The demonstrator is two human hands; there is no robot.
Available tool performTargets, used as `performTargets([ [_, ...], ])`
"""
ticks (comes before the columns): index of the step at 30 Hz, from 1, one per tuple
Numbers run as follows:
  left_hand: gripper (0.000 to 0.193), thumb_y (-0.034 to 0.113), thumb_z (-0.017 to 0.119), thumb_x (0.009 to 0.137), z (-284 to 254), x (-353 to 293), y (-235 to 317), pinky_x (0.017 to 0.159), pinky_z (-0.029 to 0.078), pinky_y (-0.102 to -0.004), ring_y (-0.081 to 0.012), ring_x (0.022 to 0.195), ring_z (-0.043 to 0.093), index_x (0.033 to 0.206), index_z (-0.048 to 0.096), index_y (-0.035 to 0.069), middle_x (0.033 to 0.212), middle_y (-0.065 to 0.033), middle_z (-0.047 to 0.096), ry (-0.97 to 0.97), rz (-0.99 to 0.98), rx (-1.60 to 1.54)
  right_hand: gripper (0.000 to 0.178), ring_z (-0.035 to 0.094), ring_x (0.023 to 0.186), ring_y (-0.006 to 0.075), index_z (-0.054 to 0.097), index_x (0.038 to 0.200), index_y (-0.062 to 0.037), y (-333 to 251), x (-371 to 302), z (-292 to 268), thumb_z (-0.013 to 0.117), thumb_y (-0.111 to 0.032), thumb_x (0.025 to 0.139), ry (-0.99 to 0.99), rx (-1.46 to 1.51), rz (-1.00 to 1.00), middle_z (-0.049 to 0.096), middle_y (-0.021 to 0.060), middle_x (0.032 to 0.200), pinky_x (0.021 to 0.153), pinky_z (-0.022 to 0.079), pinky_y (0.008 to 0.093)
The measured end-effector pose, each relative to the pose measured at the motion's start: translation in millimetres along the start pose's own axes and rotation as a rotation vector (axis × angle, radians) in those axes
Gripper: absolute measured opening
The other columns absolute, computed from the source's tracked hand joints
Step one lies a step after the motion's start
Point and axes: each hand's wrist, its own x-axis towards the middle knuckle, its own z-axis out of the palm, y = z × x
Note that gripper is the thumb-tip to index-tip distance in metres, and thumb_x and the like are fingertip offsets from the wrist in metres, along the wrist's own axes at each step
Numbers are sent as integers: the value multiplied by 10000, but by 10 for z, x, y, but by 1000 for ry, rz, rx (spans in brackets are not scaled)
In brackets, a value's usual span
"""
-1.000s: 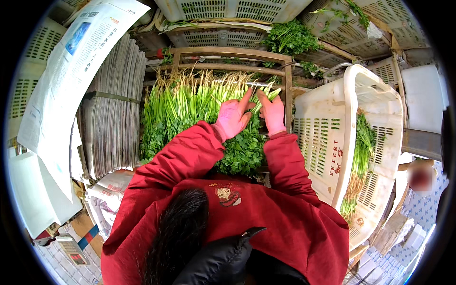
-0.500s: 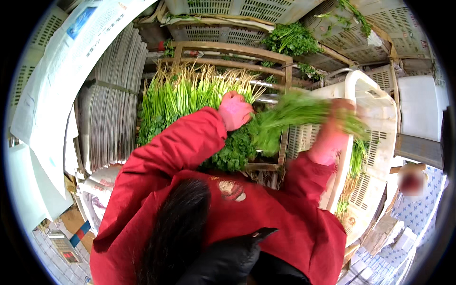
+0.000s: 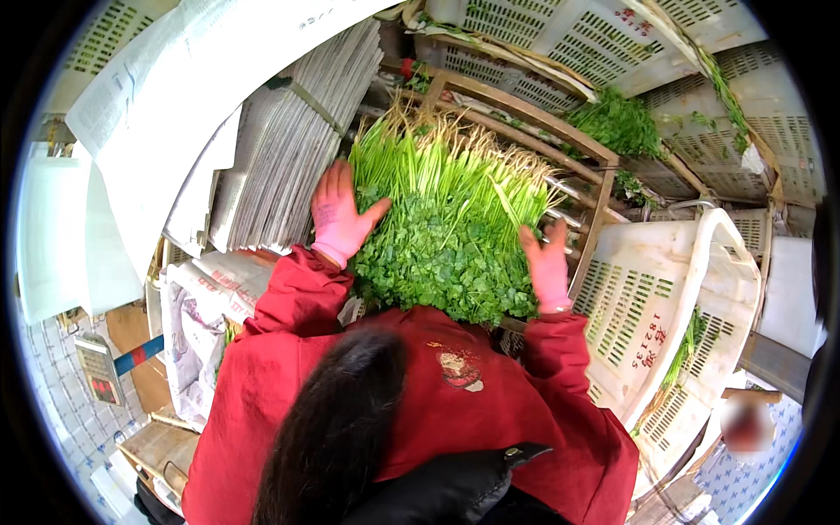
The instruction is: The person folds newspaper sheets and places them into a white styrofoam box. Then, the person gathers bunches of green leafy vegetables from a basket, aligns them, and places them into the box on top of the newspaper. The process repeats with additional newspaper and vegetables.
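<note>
A wide bed of leafy greens (image 3: 446, 236), with pale stalks and brown roots pointing away from me, lies in a wooden frame (image 3: 604, 206). Against its left side rests my left hand (image 3: 339, 217) in a pink-orange glove, fingers stretched and thumb spread over the leaves. My right hand (image 3: 546, 267), gloved alike, stands at the right edge of the greens with its fingers apart. Neither hand grips anything; together they flank the bed. Roots line up unevenly along the far side.
Left of the greens stands a strapped stack of newspapers (image 3: 284, 149), with a loose sheet (image 3: 166, 105) beside it. A white plastic crate (image 3: 634, 297) at right holds more greens (image 3: 687, 350). Other crates (image 3: 586, 44) are at the back. A small scale-like device (image 3: 98, 367) is at far left.
The bunch in my right hand has been let go and that hand has come to the bed's right edge. My left hand has moved from the bed's right part to its left side. The view has turned.
</note>
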Motion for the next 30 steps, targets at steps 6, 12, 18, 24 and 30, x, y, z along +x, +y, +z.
performTargets([
  [6, 1006, 510, 789, 748, -34, -103, 195, 1114, 385, -437, -416, 1329, 475, 1489, 357, -14, 1433, -293, 478, -369, -294, -429, 726, 413, 1385, 371, 292, 1508, 58, -76, 69, 617, 625, -196, 914, 39, 29, -129, 397, 286, 1501, 1131, 341, 389],
  [12, 945, 379, 814, 781, 139, -177, 562, 1050, 444, -375, -318, 1232, 568, 1480, 361, -67, 1347, -255, 569, -382, -202, -611, 861, 566, 1125, 259, 169, 1524, 36, -298, 66, 632, 716, -155, 886, -93, 373, 40, 512, 195, 1357, 970, 473, 348],
  [18, 739, 75, 745, 882, 23, -202, 1022, 685, 467, -173, -14, 764, 549, 1501, 354, -25, 1063, 1, 662, -647, -620, -1444, 883, 602, 1086, 201, 214, 1506, -33, -607, 9, 352, 749, 29, 806, -269, 634, 119, 572, 124, 1281, 935, 503, 315],
  [24, 755, 350, 768, 777, 222, -299, 879, 1020, 438, -443, -417, 1203, 511, 1433, 494, 96, 1317, -263, 516, -341, -127, -491, 776, 561, 1157, 240, 305, 1507, -2, 91, -131, 48, 734, -169, 883, 15, 202, 54, 582, 168, 1280, 982, 465, 329],
  [30, 704, 394, 629, 931, 406, 17, 508, 1087, 376, -429, -420, 1296, 469, 1416, 427, -74, 1412, -307, 468, -67, -457, -851, 642, 609, 1131, 381, 505, 1385, -6, 244, -193, -612, 676, -415, 920, -65, -126, 332, 572, 255, 1322, 962, 473, 388],
])
